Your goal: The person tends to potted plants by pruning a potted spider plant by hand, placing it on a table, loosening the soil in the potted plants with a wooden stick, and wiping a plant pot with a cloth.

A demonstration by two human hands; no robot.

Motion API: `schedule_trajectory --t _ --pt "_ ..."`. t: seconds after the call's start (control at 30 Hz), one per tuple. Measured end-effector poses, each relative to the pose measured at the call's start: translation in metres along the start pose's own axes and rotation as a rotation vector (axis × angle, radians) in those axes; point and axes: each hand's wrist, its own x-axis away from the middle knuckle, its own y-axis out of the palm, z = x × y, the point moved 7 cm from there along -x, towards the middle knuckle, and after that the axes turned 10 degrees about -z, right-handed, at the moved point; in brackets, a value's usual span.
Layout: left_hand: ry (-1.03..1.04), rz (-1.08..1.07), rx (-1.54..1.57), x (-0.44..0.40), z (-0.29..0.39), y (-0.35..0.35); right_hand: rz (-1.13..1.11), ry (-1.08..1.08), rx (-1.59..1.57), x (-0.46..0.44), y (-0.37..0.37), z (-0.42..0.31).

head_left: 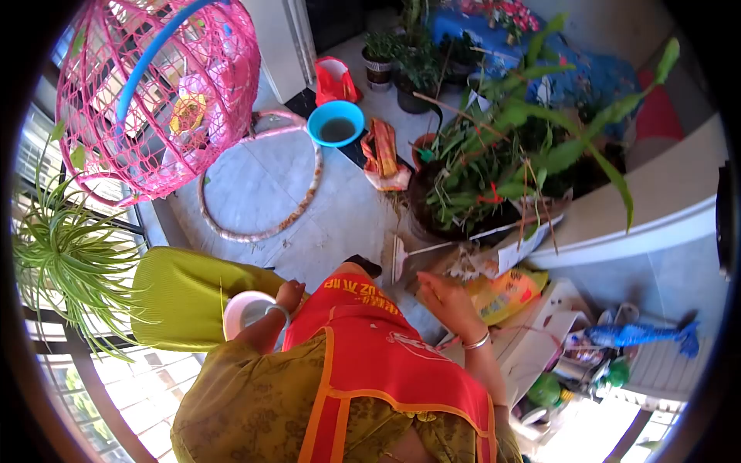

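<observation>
My left hand [290,295] is closed beside the red apron [351,316], past the rim of a pale bucket [241,310]. The forearm crosses in front of that bucket, and what the fingers hold, if anything, is hidden. On the other side of the apron, my right hand [450,307] is raised with its fingers pressed together; anything between them is too small to name. A white-headed tool [399,259] with a long handle lies on the floor just beyond this hand. Near it is a yellow bag [509,295].
A pink woven basket chair [162,100] hangs at upper left, above a round hoop [315,177]. A blue basin [336,123] with dark water stands ahead. Leafy potted plants [494,154] fill the right; a green-yellow chair [177,297] is at left.
</observation>
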Motion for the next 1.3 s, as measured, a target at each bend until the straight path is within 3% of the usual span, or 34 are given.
schedule_trajectory --t 0.1,0.17,0.27,0.33,0.37,0.4,0.43,0.47,0.5,0.53,0.7,0.77,0.83,0.93,0.97,1.03,1.1,1.2,1.3 --pt "0.03 0.091 -0.119 -0.022 0.004 -0.006 -0.09 0.089 -0.107 -0.017 -0.005 0.012" --pt "0.227 0.168 -0.362 -0.043 0.017 -0.011 -0.089 0.071 -0.101 -0.033 -0.01 0.018" --pt "0.227 0.161 -0.327 -0.079 0.037 -0.022 -0.073 0.162 -0.119 -0.065 -0.017 0.027" --pt "0.204 0.13 -0.293 -0.094 0.067 -0.036 0.009 0.094 -0.428 -0.101 -0.029 0.021" --pt "0.184 0.111 -0.267 -0.109 0.081 -0.053 0.034 0.109 -0.433 -0.126 -0.037 0.011" --pt "0.25 0.087 -0.427 -0.148 0.068 -0.054 0.144 0.016 -0.715 -0.147 -0.054 -0.007" --pt "0.402 0.028 -0.78 -0.159 0.094 -0.061 0.275 -0.104 -0.975 -0.167 -0.072 -0.017" --pt "0.505 0.092 -0.868 -0.186 0.094 -0.074 0.352 -0.12 -0.953 -0.189 -0.088 -0.016" --pt "0.173 -0.048 -0.201 -0.205 0.094 -0.105 0.402 -0.169 -0.986 -0.208 -0.1 -0.017" --pt "0.127 -0.077 -0.05 -0.223 0.096 -0.12 0.434 -0.206 -1.03 -0.224 -0.107 -0.021" --pt "0.235 -0.082 -0.174 -0.293 0.156 -0.217 0.981 -0.188 -0.674 -0.245 -0.15 -0.028" --pt "0.308 -0.066 -0.271 -0.338 0.155 -0.241 1.104 -0.303 -0.47 -0.23 -0.174 -0.033" --pt "0.345 -0.042 -0.256 -0.361 0.17 -0.259 1.239 -0.288 -0.327 -0.21 -0.198 -0.037" --pt "0.321 -0.113 -0.178 -0.394 0.184 -0.257 1.425 -0.221 -0.382 -0.192 -0.205 -0.022" --pt "0.475 -0.138 -0.313 -0.405 0.193 -0.249 1.409 -0.193 -0.316 -0.201 -0.206 -0.028" --pt "0.35 -0.242 -0.276 -0.418 0.216 -0.237 1.315 -0.118 -0.159 -0.227 -0.2 -0.03" --pt "0.358 -0.371 -0.317 -0.439 0.246 -0.225 1.205 -0.11 -0.215 -0.273 -0.191 -0.03" --pt "0.397 -0.452 -0.265 -0.485 0.3 -0.217 1.014 0.079 -0.35 -0.332 -0.176 -0.009" --pt "0.447 -0.524 -0.184 -0.54 0.357 -0.218 0.943 0.139 -0.485 -0.386 -0.183 0.025"
